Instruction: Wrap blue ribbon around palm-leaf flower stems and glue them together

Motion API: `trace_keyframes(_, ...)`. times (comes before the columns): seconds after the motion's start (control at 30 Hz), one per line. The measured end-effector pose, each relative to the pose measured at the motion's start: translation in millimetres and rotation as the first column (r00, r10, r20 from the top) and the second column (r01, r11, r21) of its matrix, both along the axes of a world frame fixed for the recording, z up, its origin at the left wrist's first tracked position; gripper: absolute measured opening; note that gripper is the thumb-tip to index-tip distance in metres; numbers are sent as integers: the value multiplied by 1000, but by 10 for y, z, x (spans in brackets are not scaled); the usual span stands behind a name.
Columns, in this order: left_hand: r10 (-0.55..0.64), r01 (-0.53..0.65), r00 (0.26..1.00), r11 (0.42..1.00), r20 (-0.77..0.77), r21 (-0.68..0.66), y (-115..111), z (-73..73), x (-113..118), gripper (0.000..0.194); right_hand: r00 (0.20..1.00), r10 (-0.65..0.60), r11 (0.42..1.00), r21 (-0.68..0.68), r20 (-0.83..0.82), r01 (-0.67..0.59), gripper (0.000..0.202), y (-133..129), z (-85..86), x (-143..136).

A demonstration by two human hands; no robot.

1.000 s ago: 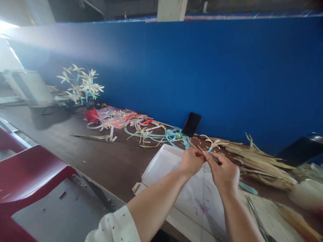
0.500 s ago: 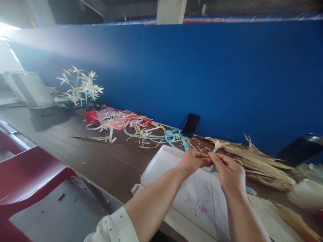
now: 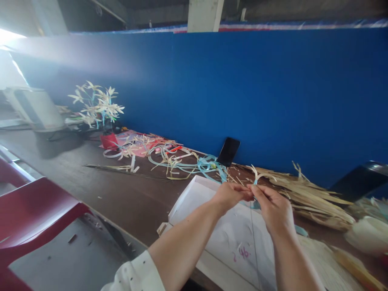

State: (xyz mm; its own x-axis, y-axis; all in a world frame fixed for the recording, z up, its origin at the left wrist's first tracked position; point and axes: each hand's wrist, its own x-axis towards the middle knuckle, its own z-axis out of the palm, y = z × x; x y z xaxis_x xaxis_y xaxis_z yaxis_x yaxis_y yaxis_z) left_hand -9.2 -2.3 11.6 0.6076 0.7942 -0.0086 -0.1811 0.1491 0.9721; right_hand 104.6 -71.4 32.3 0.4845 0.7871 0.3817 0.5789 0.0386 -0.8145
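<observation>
Over a white cardboard box (image 3: 224,238) with pink writing, my left hand (image 3: 232,195) and my right hand (image 3: 274,206) meet fingertip to fingertip. The right thumb and fingers pinch the base of a pale flower (image 3: 257,174), whose thin petals spread above them. Light blue ribbon shows at its base and below the fingers. A thin wire or stem (image 3: 253,226) hangs down from the hands across the box. My left fingers are pressed together beside the flower's base; what they hold is too small to name.
Blue ribbon (image 3: 209,163) and a black phone (image 3: 229,151) lie behind the box, by a blue partition. Dried husks (image 3: 315,196) are at the right. Pale flowers in a red pot (image 3: 109,140) and a kettle (image 3: 38,109) stand left. A red chair (image 3: 39,206) is lower left.
The pale flower has turned between my fingers, its petals now pointing up and to the right. Both hands have shifted very slightly left.
</observation>
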Motion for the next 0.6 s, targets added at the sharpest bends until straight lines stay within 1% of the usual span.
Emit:
trace_keyframes(0.17, -18, 20, 999, 998, 36, -52, -51, 80, -15, 27, 999, 37, 999, 25, -21, -37, 34, -3, -5, 14)
trace_keyframes(0.27, -13, 16, 998, 999, 56, -50, -79, 136, -39, 23, 998, 55, 998, 30, -33, -54, 34, -7, 6, 9)
trace_keyframes(0.37, 27, -27, 1000, 999, 13, -21, -73, 141, -48, 20, 999, 23, 1000, 13, -35, -23, 34, -18, 36, -14)
trace_keyframes(0.47, 79, -77, 996, 996, -48, 36, -47, 103, -37, 19, 999, -23, 1000, 5, -32, 23, 35, -25, 70, -38)
trace_keyframes(0.6, 128, -121, 989, 988, -72, 92, -45, 74, -19, 20, 996, -90, 996, 5, -17, 91, 37, -20, 90, -63)
